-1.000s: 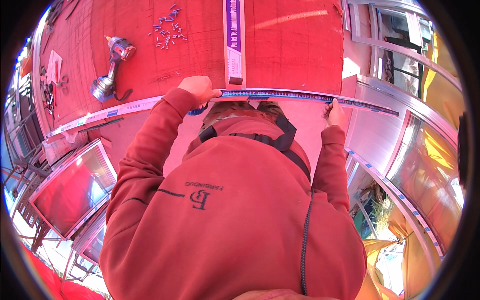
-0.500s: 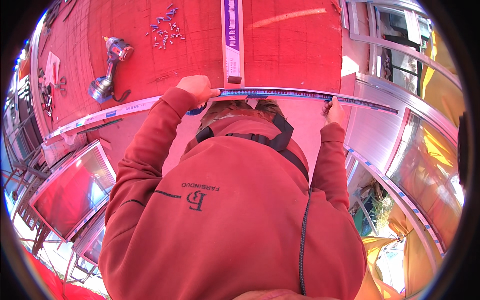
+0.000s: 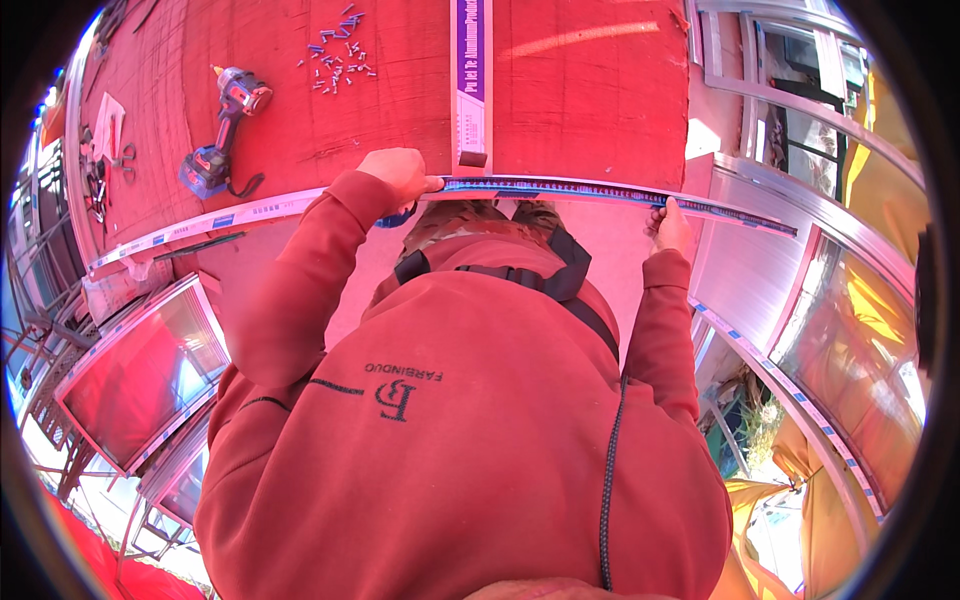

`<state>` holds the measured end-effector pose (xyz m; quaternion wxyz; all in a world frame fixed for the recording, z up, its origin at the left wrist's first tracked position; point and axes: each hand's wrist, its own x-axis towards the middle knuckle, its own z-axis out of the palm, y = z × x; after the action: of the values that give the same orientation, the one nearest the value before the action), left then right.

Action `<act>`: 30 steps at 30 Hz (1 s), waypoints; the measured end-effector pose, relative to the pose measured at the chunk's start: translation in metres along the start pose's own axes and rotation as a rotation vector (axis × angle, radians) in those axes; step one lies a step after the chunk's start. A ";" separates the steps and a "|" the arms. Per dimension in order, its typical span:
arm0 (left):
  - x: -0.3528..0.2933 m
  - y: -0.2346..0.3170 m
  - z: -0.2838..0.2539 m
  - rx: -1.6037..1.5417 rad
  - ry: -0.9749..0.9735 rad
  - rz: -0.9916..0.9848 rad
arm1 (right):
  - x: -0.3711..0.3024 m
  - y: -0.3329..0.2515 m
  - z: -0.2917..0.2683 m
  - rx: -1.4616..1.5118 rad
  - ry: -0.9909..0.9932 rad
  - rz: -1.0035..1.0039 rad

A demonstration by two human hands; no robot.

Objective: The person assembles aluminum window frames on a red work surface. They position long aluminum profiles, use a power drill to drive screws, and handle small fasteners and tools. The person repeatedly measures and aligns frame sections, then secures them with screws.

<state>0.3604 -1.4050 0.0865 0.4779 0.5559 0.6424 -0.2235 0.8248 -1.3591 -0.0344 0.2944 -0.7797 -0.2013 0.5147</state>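
along the near edge of the red worktop a tape measure blade runs between both hands: left hand clenched on its left end, right hand pinching it further right. cordless drill lies well left.

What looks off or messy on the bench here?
Only the screws: a loose scattered pile on the red table, beyond the cordless drill. The tape measure runs taut between left hand and right hand.

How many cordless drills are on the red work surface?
1: the cordless drill lies at the upper left of the red work surface, left of the scattered screws. Others may be hidden.
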 end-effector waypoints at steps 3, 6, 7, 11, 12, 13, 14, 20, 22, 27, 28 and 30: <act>0.000 -0.001 0.001 0.017 0.014 0.022 | 0.000 -0.001 0.001 -0.003 0.001 0.002; -0.002 -0.001 0.002 -0.015 -0.013 -0.020 | -0.003 0.001 0.001 -0.002 0.003 0.005; 0.000 0.001 -0.001 -0.029 -0.026 -0.040 | -0.002 0.001 0.001 0.005 0.010 0.002; 0.000 -0.002 0.000 -0.006 -0.002 0.025 | -0.003 0.002 0.003 0.012 -0.001 -0.023; -0.002 -0.001 -0.001 -0.018 0.000 0.030 | -0.003 0.002 0.004 0.008 0.006 -0.030; -0.005 0.001 -0.003 -0.090 -0.023 0.004 | -0.001 0.003 0.005 0.004 0.029 -0.035; -0.009 0.002 -0.004 -0.162 -0.051 -0.025 | 0.000 0.002 0.007 -0.001 0.050 -0.037; -0.027 -0.005 -0.007 -0.529 -0.107 0.112 | -0.007 -0.003 0.008 0.056 0.071 -0.043; -0.014 -0.006 -0.008 -0.405 -0.206 0.082 | -0.003 0.000 0.000 0.116 0.068 -0.055; -0.023 0.017 -0.021 -0.394 -0.223 0.205 | -0.031 -0.028 0.000 0.428 0.074 -0.131; -0.022 0.019 -0.021 -0.393 -0.227 0.248 | -0.040 -0.036 0.007 0.437 0.022 -0.161; -0.026 0.032 -0.027 -0.464 -0.252 0.246 | -0.065 -0.051 0.027 0.405 -0.219 -0.192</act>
<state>0.3785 -1.3871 0.1283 0.6918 0.4732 0.5399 -0.0782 0.7738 -1.3543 0.0360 0.4686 -0.6218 -0.1979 0.5955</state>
